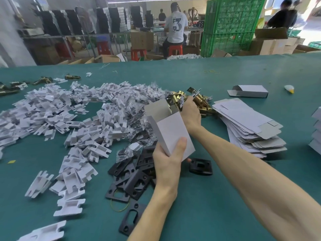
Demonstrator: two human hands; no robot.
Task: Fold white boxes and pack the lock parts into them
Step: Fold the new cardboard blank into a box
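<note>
My left hand (pixel 169 160) grips a folded white box (pixel 171 132) by its lower end, thumb on its front face, and the open top flaps point away from me. Just past the box mouth, my right hand (pixel 190 113) holds a brass latch (pixel 197 98) above the pile of brass latches (pixel 203 105). Black strike plates (pixel 132 176) lie in a heap under the left hand. A stack of flat white box blanks (pixel 250 126) lies to the right.
A wide spread of white cardboard inserts (pixel 60 117) and small bagged screws (pixel 140 108) covers the left of the green table (pixel 208 197). One folded box (pixel 250 91) lies at the far right. A lone black plate (pixel 200 166) sits beside my forearm. People work in the background.
</note>
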